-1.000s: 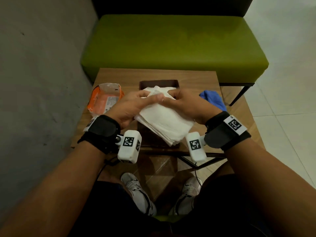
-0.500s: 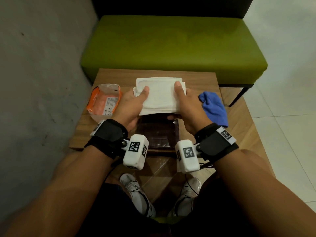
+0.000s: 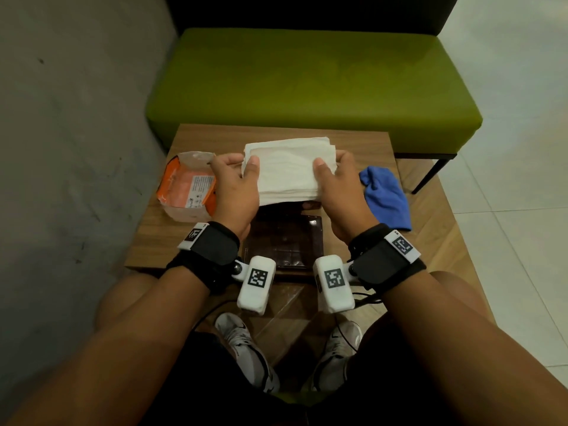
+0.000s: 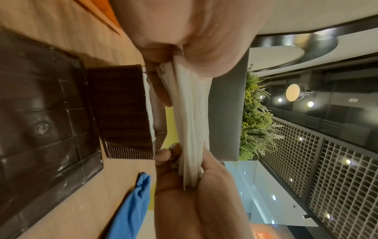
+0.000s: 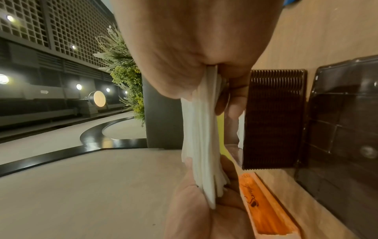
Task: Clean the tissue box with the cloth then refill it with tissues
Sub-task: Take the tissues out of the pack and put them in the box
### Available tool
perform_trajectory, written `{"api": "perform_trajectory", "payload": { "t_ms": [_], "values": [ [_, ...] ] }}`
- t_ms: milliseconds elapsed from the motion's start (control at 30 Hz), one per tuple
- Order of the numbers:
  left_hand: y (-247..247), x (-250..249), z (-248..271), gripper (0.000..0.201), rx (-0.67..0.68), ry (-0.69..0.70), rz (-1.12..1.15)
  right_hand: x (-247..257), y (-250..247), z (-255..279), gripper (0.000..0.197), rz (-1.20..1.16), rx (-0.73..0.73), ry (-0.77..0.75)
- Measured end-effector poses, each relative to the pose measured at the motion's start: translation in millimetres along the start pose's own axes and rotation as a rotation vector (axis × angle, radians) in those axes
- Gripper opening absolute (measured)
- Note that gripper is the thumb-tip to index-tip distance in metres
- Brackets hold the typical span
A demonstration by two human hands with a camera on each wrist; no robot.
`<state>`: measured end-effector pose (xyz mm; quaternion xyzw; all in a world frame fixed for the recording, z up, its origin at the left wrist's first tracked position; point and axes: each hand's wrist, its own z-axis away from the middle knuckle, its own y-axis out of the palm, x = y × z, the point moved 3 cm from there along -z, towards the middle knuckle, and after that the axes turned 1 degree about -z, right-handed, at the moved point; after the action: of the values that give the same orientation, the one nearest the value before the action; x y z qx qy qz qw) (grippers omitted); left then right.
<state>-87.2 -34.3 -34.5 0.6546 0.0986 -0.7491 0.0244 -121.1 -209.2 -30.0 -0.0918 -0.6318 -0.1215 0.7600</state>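
Note:
A stack of white tissues (image 3: 289, 167) hangs level above the far half of the table. My left hand (image 3: 238, 173) pinches its left end and my right hand (image 3: 333, 170) pinches its right end, thumbs on top. In the left wrist view the tissues (image 4: 190, 122) stretch between both hands, just above the dark ribbed tissue box (image 4: 122, 111), whose opening shows a little white. The tissue box (image 5: 274, 119) also shows in the right wrist view. Its dark lid (image 3: 285, 241) lies flat nearer me. The blue cloth (image 3: 385, 195) lies crumpled at the right.
An opened orange tissue pack (image 3: 187, 186) sits at the left of the small wooden table (image 3: 215, 136). A green bench (image 3: 307, 81) stands behind the table and a grey wall runs along the left. My knees and shoes are below the table's near edge.
The tissue stack has gone from over the lid near me to farther away, above the box, and now lies level. Both hands have slid outward to the stack's two ends.

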Motion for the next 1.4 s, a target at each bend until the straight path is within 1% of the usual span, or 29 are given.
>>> {"api": "perform_trajectory", "payload": {
  "t_ms": [67,100,167,267,367,433,533,600,667,800,933,1000,1100,1167,1233,1300,1400],
  "values": [
    [-4,3,-4,0.033,-0.028,0.076,-0.017,0,-1,-1,0.026,-0.005,0.015,-0.008],
    [-5,5,-7,0.032,-0.013,0.105,-0.027,0,-3,-2,0.029,-0.008,0.019,-0.016],
    [-9,6,-15,0.024,0.071,0.128,-0.019,2,-7,-8,0.036,0.001,0.016,-0.041],
    [-15,3,-25,0.015,0.213,0.075,-0.018,6,-13,-19,0.039,0.077,0.009,-0.083],
    [-16,-1,-36,0.035,0.315,-0.02,-0.002,7,-15,-32,0.042,0.1,0.039,-0.082],
    [-14,-3,-43,0.045,0.337,-0.044,-0.04,5,-14,-41,0.041,0.15,0.072,-0.067],
    [-9,-5,-54,0.052,0.38,-0.017,-0.144,-2,-15,-56,0.034,0.228,0.107,-0.046],
    [-6,-5,-61,0.053,0.402,0.036,-0.233,-5,-16,-63,0.035,0.264,0.097,-0.034],
    [-2,-5,-66,0.054,0.427,0.078,-0.296,-3,-16,-67,0.038,0.319,0.075,-0.059],
    [1,-1,-74,0.054,0.436,0.102,-0.371,4,-18,-72,0.044,0.426,0.064,-0.086],
    [3,0,-76,0.051,0.439,0.119,-0.419,4,-16,-74,0.037,0.546,0.051,-0.159],
    [2,1,-77,0.045,0.431,0.125,-0.44,2,-16,-73,0.037,0.561,0.049,-0.158],
    [2,-1,-76,0.04,0.417,0.131,-0.457,4,-16,-71,0.049,0.531,0.06,-0.166],
    [2,-3,-73,0.039,0.421,0.137,-0.461,5,-19,-69,0.059,0.497,0.06,-0.184],
    [2,-6,-70,0.038,0.429,0.143,-0.444,5,-22,-65,0.065,0.462,0.071,-0.206],
    [1,-7,-69,0.038,0.428,0.148,-0.421,2,-22,-63,0.059,0.435,0.076,-0.212],
    [2,-5,-69,0.038,0.418,0.133,-0.418,-4,-22,-65,0.037,0.39,0.032,-0.186]
  ]
}}
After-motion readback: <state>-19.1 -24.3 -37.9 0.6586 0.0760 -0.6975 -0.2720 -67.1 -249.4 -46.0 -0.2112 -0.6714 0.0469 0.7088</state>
